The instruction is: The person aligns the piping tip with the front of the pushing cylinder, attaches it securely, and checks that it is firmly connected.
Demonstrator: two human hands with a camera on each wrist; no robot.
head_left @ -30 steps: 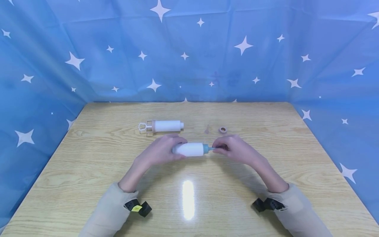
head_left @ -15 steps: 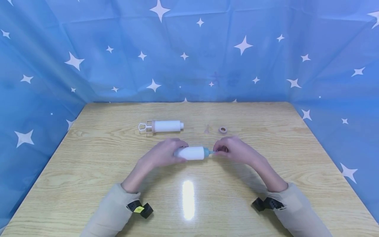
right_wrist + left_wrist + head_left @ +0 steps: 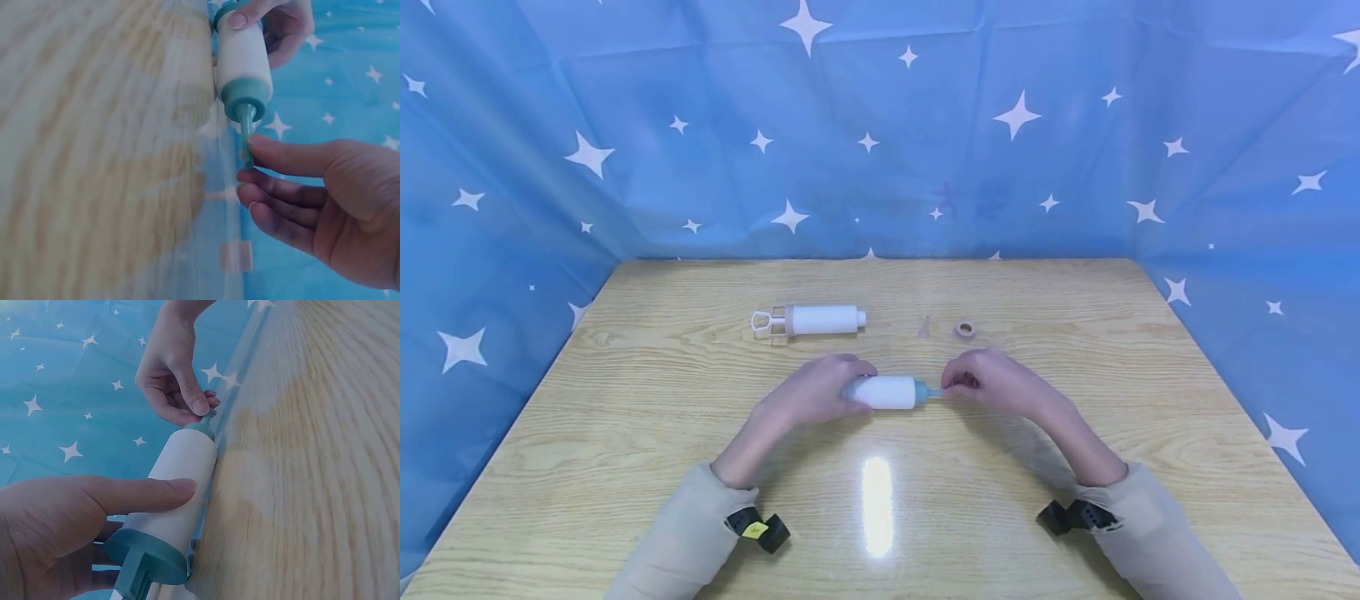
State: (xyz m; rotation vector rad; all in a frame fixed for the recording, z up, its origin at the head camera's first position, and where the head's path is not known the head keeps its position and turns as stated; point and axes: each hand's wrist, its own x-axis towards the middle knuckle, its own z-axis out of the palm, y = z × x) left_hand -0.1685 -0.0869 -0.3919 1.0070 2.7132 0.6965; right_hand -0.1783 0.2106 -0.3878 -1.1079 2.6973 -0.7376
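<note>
The left forearm [image 3: 681, 533] and the right forearm [image 3: 1157, 529] are stretched forward and angled inward. The left hand [image 3: 820, 389] is curled in a broad grip, its thumb [image 3: 150, 495] laid straight. At the right hand [image 3: 996, 381], held just opposite, the right thumb [image 3: 300, 156] and index fingertip are set in a pinch, the lower fingers [image 3: 278, 225] loosely bent.

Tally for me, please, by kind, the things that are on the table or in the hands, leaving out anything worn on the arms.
Syringe-like tubes: 2 (the teal-and-white tube, counted with its nozzle, and the pink-collared tube)
Small tapered piece: 1
Small ring: 1
Total: 4
</note>
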